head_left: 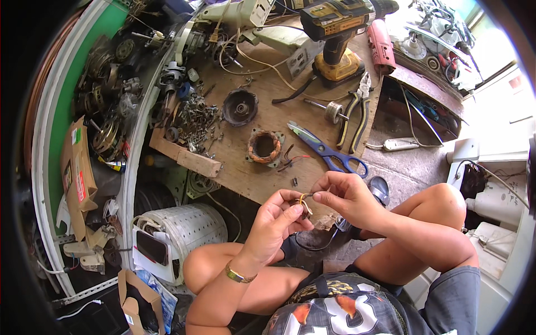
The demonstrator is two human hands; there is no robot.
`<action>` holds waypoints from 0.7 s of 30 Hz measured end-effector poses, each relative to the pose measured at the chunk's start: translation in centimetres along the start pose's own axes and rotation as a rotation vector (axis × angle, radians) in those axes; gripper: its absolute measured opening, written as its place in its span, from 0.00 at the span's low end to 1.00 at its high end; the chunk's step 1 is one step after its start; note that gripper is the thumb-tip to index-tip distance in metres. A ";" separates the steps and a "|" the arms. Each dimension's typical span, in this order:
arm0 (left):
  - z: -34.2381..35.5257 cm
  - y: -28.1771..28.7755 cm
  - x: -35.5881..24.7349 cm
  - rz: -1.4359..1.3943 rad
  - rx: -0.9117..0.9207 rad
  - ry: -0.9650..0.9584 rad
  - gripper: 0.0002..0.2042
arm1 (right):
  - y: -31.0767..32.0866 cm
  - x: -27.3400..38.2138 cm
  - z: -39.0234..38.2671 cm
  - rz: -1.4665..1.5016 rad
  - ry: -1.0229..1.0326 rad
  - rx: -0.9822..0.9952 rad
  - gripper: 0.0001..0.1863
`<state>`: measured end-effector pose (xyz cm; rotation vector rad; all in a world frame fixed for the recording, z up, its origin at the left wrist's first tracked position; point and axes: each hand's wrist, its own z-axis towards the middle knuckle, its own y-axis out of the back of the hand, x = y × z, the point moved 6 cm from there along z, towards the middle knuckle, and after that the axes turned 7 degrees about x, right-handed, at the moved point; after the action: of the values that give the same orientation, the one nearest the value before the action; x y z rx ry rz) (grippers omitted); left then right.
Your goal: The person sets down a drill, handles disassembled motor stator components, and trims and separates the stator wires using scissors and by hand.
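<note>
Fingertips of both hands pinch a thin yellow wire (pixel 302 197) between them, held in the air just off the near edge of the wooden board (pixel 262 106) and above the person's knees. Left hand (pixel 277 216) closes thumb and forefinger narrowly on the wire's lower end, where a small dark part hangs that is too small to make out; a gold bracelet (pixel 239 274) sits on that wrist. Right hand (pixel 343 195) grips the wire's upper end with thumb and forefinger, the other fingers curled in. Just beyond the hands, on the board, lies a motor stator (pixel 264 147) with copper windings, and beside it blue-handled scissors (pixel 326 151). Farther out lie pliers (pixel 357 109), a rotor shaft (pixel 329 109), a dark round motor cap (pixel 240 106) and a heap of screws (pixel 196 120). At the far edge stands a yellow and black cordless drill (pixel 338 33). Down at the left, beside the person's left knee, lies a white perforated drum (pixel 184 229).
</note>
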<state>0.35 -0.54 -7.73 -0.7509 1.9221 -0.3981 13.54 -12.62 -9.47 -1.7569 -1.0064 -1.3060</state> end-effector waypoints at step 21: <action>0.3 1.1 1.0 0.068 -0.107 -0.008 0.08 | 1.0 2.8 -1.1 -0.388 0.122 -0.115 0.09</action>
<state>-0.03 -0.32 -9.18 -0.7529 1.9675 -0.2519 14.55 -13.54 -6.66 -1.5910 -1.2655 -1.7190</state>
